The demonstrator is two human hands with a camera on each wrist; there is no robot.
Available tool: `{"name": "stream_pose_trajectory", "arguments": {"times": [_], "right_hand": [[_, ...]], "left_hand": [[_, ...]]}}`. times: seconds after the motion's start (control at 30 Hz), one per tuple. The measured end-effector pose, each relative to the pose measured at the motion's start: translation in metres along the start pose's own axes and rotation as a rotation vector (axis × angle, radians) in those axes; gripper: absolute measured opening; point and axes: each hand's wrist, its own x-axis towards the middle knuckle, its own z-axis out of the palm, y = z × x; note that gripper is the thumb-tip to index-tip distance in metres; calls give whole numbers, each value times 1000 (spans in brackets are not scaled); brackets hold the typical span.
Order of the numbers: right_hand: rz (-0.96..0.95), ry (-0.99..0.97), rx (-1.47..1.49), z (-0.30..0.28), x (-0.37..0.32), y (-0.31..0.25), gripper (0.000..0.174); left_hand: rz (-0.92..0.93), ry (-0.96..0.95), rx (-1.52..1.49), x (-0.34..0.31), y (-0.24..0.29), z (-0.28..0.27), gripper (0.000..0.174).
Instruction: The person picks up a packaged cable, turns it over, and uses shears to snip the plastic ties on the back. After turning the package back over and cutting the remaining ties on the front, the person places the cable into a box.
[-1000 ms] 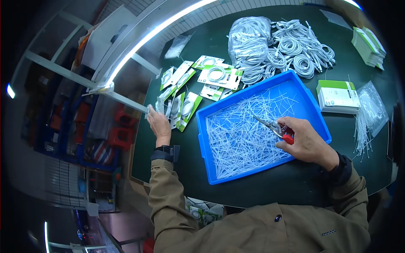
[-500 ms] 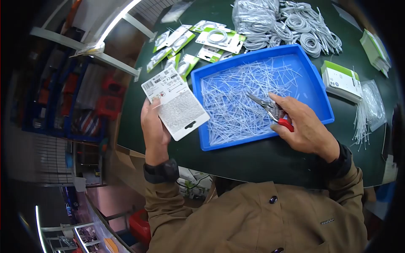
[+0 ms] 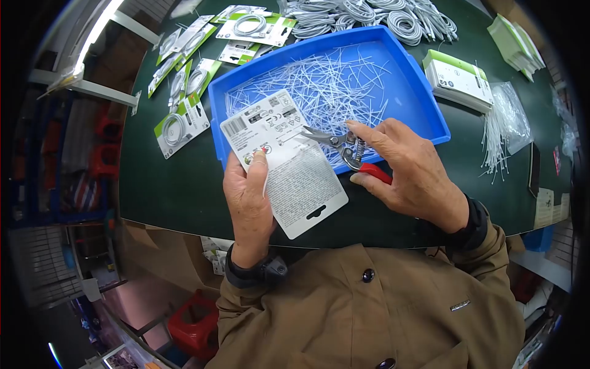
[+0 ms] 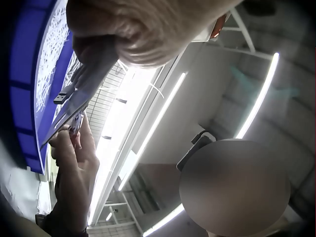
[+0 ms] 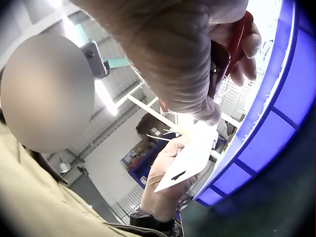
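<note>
A white printed package card (image 3: pixel 301 184), text side up, is in my left hand (image 3: pixel 249 203), thumb pressing its face and the other fingers hidden behind. A USB plug (image 4: pixel 64 95) shows on its far side in the left wrist view. My right hand (image 3: pixel 412 172) grips red-handled cutters (image 3: pixel 351 158), whose narrow blades point left and overlap the card's right edge in the head view. Both hands are over the near side of a blue tray (image 3: pixel 409 104) strewn with thin white plastic strips (image 3: pixel 335 74).
Packaged cables (image 3: pixel 178 130) lie left of the tray. Coiled grey cables (image 3: pixel 405 27) are heaped behind it. On the right are a stack of cards (image 3: pixel 458 83), a bunch of white ties (image 3: pixel 493 147), a clear bag (image 3: pixel 515 120) and another card stack (image 3: pixel 516 46).
My left hand has picked up a card from the left group and brought it right and closer, over the tray's near edge. The cutters have come close to it. The head view has shifted.
</note>
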Motion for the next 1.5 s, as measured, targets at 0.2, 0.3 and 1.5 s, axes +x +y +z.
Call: {"name": "stream_pose_trajectory", "arguments": {"times": [0.2,0.3,1.5], "right_hand": [[-71,114,-75,10,0,9,66],[-76,124,-87,11,0,10,67],[130,-120,40,-2,-29,22,73]], "left_hand": [[-77,-109,34,-9,2,20,38],[-99,-129,27,-10,-1,24,34],[-165,9,-103,12,-10,37,40]]}}
